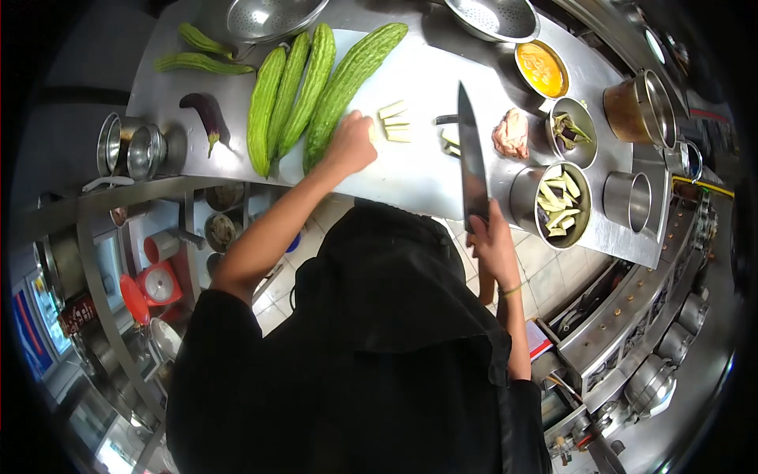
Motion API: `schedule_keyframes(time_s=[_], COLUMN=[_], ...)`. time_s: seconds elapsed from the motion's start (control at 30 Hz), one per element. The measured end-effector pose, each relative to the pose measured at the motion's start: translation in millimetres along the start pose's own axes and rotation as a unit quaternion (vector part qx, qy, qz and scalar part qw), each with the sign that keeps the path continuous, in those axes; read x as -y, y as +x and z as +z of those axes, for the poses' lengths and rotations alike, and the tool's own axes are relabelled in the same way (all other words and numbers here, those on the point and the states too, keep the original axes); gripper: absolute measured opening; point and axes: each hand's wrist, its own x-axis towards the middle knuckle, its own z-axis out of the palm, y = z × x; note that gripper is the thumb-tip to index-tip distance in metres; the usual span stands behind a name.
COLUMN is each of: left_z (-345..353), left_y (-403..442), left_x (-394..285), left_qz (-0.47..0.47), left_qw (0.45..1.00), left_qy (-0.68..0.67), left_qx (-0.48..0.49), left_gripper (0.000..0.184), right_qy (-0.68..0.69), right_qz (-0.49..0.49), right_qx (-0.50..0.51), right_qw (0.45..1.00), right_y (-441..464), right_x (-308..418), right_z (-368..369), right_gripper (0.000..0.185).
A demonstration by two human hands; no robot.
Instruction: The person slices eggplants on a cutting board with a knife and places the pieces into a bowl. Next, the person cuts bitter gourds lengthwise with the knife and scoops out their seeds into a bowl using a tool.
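Observation:
My right hand (493,241) grips the handle of a large kitchen knife (471,146), its blade pointing toward the far side of the white cutting board (418,178). Curled into a loose fist, my left hand (352,144) rests beside a big bitter melon (355,79); whatever its fingers hold is hidden. Several pale cut eggplant sticks (395,125) lie on the board between my hands. A few dark-skinned pieces (448,141) sit left of the blade and are partly covered by it. To the right, a steel pot holds more eggplant sticks (559,201).
More bitter melons (267,110) and a whole eggplant (207,118) lie at left. Right of the board are a lump of raw meat (511,133), a bowl of eggplant stems (570,130), an orange liquid bowl (542,69) and steel pots (628,199). Colanders (493,17) stand at the back.

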Motion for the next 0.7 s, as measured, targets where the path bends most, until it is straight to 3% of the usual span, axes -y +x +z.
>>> schedule_keyframes(time_s=[0.07,0.13,0.2,0.27,0.33,0.4,0.53,0.6,0.7], left_z=[-3.1,2.4,14.6,20.8,24.0,21.6,20.1,28.7,45.4], left_y=[15.6,24.3,26.3,28.7,25.1,25.0,39.4,64.4,87.5], left_x=[-8.9,-24.2,-30.3,-32.2,-42.5,-58.1,-106.5,-120.3,-112.3], left_qz=[-0.009,0.165,0.173,0.12,0.097,-0.004,0.001,0.091,0.093], left_qw=[0.998,0.976,0.98,0.992,0.992,0.998,0.998,0.987,0.991], left_qy=[-0.06,-0.09,-0.066,0.033,0.076,0.038,-0.054,-0.103,-0.094], left_qx=[-0.001,-0.112,-0.078,0.002,0.014,0.04,-0.024,-0.084,0.022], left_gripper=[0.025,0.023,0.021,0.022,0.027,0.031,0.029,0.036,0.046], right_qy=[0.064,0.057,0.091,0.087,0.102,0.107,0.1,0.105,0.091], right_qz=[0.13,0.151,0.163,0.126,0.161,0.149,0.12,0.132,0.118], right_qx=[-0.005,-0.01,-0.003,0.003,0.028,0.021,0.016,0.022,0.02], right_qw=[0.989,0.987,0.982,0.988,0.981,0.983,0.988,0.985,0.989], right_y=[-13.4,-22.0,-28.2,-35.5,-41.0,-46.5,-50.8,-50.7,-53.5], right_x=[25.2,30.7,9.9,-13.2,-24.3,-38.1,-54.1,-50.0,-65.4], right_z=[-22.6,-32.8,-35.9,-34.8,-37.9,-36.3,-44.3,-56.2,-63.3], right_gripper=[0.048,0.038,0.041,0.032,0.028,0.027,0.022,0.028,0.036])
